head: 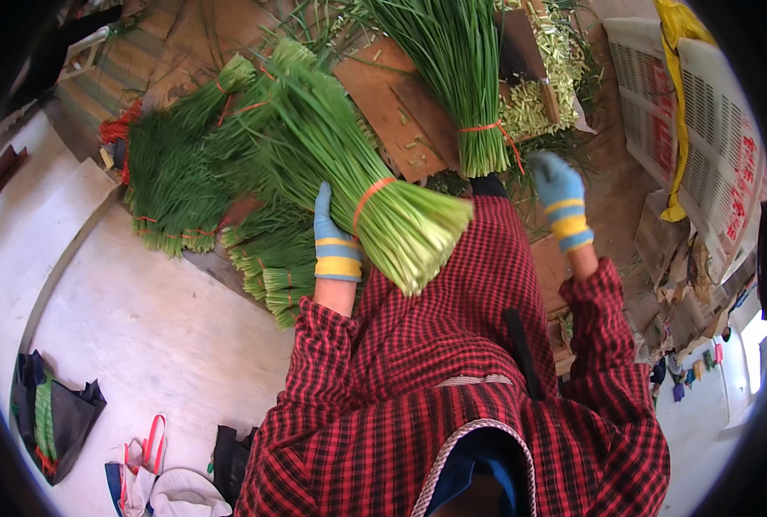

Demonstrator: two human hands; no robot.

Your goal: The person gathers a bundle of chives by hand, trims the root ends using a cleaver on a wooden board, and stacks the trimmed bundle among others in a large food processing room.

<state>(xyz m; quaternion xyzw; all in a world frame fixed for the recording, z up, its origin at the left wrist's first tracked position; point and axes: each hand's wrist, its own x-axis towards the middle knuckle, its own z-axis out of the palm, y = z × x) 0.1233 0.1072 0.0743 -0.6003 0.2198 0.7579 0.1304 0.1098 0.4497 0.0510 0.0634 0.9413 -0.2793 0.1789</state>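
Observation:
My left hand (335,232), in a blue and yellow knitted glove, supports a large bundle of long green stalks (383,213), tied with an orange band near its pale cut ends. The bundle lies tilted across the hand, its cut ends over my checked lap. My right hand (556,187), in a matching glove, is raised at the right with its fingers curled, somewhat blurred; no object shows in it. Just left of it, another banded bundle (483,116) rests with its cut ends near my knee. A cleaver (524,52) with a wooden handle lies on the chopped stalk ends beyond.
Several banded bundles (176,174) are stacked at the left, with more bundles (280,265) below them. Brown boards (383,103) and chopped stalk pieces (535,106) lie ahead. Printed white plastic crates (713,129) with yellow cloth stand at the right. A black bag (67,420) is at lower left.

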